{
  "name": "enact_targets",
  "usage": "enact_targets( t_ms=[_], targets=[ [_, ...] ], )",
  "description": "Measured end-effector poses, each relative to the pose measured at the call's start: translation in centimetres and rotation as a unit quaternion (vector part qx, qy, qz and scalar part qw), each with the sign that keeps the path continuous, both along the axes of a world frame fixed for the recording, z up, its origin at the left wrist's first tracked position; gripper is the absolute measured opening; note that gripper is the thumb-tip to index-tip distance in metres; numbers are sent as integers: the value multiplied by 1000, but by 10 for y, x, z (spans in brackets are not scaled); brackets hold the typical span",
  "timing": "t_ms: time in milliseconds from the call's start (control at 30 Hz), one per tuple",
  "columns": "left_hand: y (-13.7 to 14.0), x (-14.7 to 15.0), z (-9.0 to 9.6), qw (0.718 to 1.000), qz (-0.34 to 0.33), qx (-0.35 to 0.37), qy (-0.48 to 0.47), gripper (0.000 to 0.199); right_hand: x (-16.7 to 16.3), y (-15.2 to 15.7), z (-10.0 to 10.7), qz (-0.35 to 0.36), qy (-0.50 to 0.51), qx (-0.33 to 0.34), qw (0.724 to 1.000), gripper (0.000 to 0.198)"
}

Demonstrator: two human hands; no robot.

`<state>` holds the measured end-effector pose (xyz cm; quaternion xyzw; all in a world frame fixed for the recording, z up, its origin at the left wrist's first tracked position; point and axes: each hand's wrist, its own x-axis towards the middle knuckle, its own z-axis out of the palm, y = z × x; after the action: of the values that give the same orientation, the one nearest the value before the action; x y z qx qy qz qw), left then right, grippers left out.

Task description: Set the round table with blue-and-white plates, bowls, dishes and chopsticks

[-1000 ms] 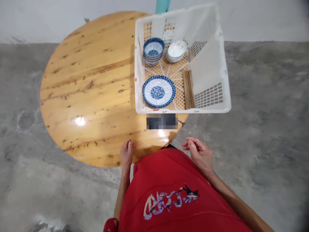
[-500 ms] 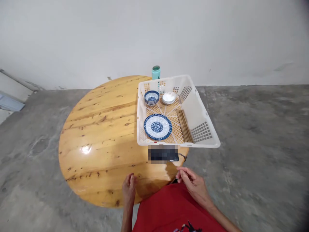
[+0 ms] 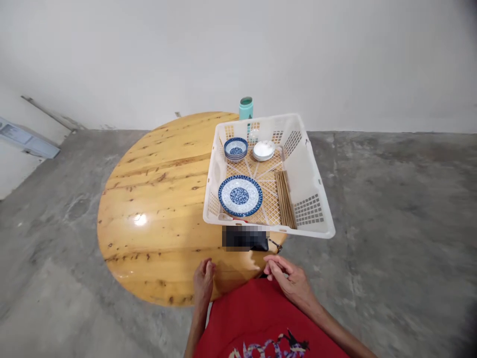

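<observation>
holds nothing visible in left hand (image 3: 203, 281) or right hand (image 3: 292, 283), both loosely half-curled at the near edge of the table (image 3: 160, 214). looks unstarted, with blue-rimmed bowls (image 3: 235, 149), white dishes (image 3: 264, 150), plate (image 3: 240, 195) and chopsticks (image 3: 285, 199) all left to handle, lying untouched inside the white basket (image 3: 306, 174).

A white plastic basket (image 3: 310, 171) with latticed sides and base stands upright on the wooden table (image 3: 156, 204), its right side reaching past the table's edge. Inside, a round blue-and-white plate (image 3: 240, 196) lies face up near the front left. Behind it stands an upright stack of blue-rimmed bowls (image 3: 236, 150), with white bowls (image 3: 264, 150), also nested, just to their right. A bundle of brown chopsticks (image 3: 285, 200) lies lengthwise along the right wall. A black case (image 3: 246, 239), partly blurred, lies on the table just before the basket.
</observation>
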<state>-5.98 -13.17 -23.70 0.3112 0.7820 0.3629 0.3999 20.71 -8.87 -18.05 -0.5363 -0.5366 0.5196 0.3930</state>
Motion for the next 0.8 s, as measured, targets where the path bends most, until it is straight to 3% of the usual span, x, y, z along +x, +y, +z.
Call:
enact_targets(
  t_ms=[200,333,433,500,667,800],
  targets=[
    [13,21,16,998,51,33,14,46,21,0,8,10,10,-15,1000,33],
    [37,17,58,987,92,109,73,39,30,-2,17,13,7,5,1000,31],
    [60,8,91,966,67,165,187,32,31,-5,25,-15,-29,24,999,31],
    [73,4,103,939,40,210,269,30,27,-8,30,-40,-47,26,998,33],
    [91,16,94,849,-118,319,405,33,10,-21,31,-86,-28,-4,996,38],
    [91,31,74,807,-221,305,455,40,-3,-31,31,-84,-41,-20,995,38]
  ],
)
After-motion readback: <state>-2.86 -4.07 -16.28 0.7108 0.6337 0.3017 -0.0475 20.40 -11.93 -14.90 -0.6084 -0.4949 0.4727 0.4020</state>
